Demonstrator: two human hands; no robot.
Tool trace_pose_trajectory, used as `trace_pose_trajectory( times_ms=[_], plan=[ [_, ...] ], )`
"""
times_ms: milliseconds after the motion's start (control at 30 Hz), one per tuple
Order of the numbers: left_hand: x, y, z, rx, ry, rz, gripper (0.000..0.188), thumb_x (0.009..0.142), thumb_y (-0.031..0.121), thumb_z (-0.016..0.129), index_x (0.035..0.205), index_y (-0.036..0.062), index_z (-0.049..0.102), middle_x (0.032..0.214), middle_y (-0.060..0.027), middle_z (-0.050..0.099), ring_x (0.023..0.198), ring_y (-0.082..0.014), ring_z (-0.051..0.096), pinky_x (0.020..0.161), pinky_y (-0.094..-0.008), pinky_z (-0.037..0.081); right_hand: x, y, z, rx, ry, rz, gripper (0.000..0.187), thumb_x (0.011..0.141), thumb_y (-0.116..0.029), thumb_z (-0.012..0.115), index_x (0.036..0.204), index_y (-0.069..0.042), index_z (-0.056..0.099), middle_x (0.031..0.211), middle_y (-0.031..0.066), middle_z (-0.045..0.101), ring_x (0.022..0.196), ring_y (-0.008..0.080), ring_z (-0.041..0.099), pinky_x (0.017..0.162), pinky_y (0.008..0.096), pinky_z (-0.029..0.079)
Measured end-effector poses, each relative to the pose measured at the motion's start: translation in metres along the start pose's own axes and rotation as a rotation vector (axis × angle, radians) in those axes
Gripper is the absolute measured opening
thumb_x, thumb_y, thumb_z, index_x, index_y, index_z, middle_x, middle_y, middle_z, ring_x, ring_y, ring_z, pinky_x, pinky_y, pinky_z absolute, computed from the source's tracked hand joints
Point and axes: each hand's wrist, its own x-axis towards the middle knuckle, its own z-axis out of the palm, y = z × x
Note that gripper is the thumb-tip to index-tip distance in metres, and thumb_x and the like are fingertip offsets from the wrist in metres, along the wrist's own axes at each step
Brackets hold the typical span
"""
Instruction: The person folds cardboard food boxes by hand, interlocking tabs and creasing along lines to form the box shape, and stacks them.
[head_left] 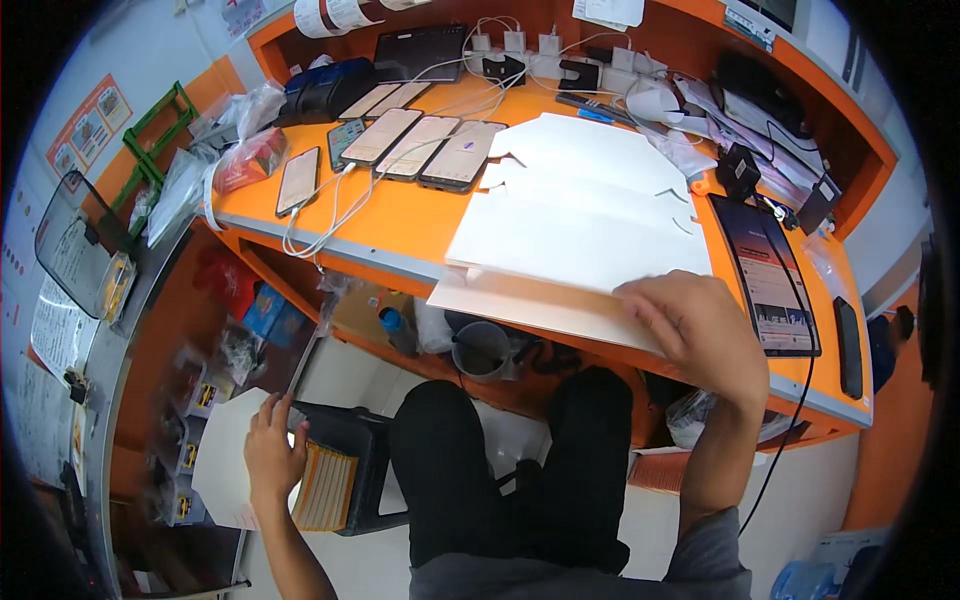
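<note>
A large white die-cut card sheet [590,215] with slits and a fold along its near side lies on the orange desk. At that near edge my right hand [690,325] grips the folded flap between thumb and fingers; the flap is slightly blurred. Down at my left, my left hand [275,450] rests on another white card piece [228,460], its fingers stretched over it. That piece lies partly on a stack of brown-edged card [327,485], on a black stool [370,460]. The left palm's underside is hidden.
Several phones [430,147] with white charging cables lie at the back left. A tablet [765,275] with a black cable and a dark phone [847,345] sit at the right. Chargers [515,42] line the back. Beneath the desk stands a bin [482,352].
</note>
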Motion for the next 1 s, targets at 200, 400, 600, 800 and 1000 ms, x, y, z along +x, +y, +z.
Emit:
trace_pose_trajectory(
  times_ms=[200,400,600,800,1000],
  plan=[
    [-0.009,0.050,-0.021,-0.612,0.118,-0.019,0.034,0.094,0.012,0.066,0.127,0.0030,0.063,0.125,-0.0164,0.067,0.112,-0.0335,0.065,0.099,-0.0395,0.050,0.001,-0.011,0.001,-0.357,0.519,-0.050,0.024,0.082,-0.007,0.066,0.104,-0.007,0.072,0.091,0.0143,0.071,0.085,0.0341,0.067,0.075,0.0424,0.053],
    [-0.050,0.062,0.001,-1.841,0.167,-0.291,0.055,0.094,0.023,0.072,0.138,-0.0014,0.051,0.124,-0.0158,0.066,0.109,-0.0234,0.064,0.091,-0.0392,0.052,-0.046,-0.076,0.014,-0.282,0.613,-0.310,0.025,0.082,-0.007,0.069,0.107,-0.007,0.074,0.108,0.0102,0.073,0.100,0.0291,0.071,0.080,0.0381,0.057],
    [-0.121,0.040,0.036,-2.479,-0.041,-0.332,0.060,0.092,0.019,0.074,0.141,-0.0007,0.048,0.126,-0.0151,0.065,0.112,-0.0233,0.064,0.094,-0.0388,0.052,-0.099,-0.101,0.104,0.243,0.257,-0.611,0.025,0.092,-0.013,0.063,0.114,-0.005,0.071,0.118,0.0100,0.069,0.107,0.0288,0.068,0.081,0.0367,0.057],
    [-0.138,0.029,0.039,-2.202,-0.718,-0.211,0.059,0.091,0.013,0.074,0.142,-0.0003,0.047,0.127,-0.0142,0.065,0.114,-0.0240,0.063,0.097,-0.0383,0.051,-0.139,-0.097,0.167,0.436,0.080,-0.691,0.028,0.092,-0.012,0.063,0.118,-0.003,0.068,0.117,0.0074,0.066,0.111,0.0263,0.065,0.084,0.0366,0.056],
    [-0.134,0.061,0.069,-1.549,-0.904,-0.607,0.060,0.089,0.008,0.076,0.141,0.0003,0.048,0.127,-0.0101,0.064,0.115,-0.0230,0.063,0.097,-0.0378,0.050,-0.178,-0.085,0.203,0.443,-0.198,-0.612,0.026,0.090,-0.013,0.066,0.115,-0.005,0.068,0.117,0.0090,0.066,0.115,0.0274,0.063,0.094,0.0417,0.051]
  ],
)
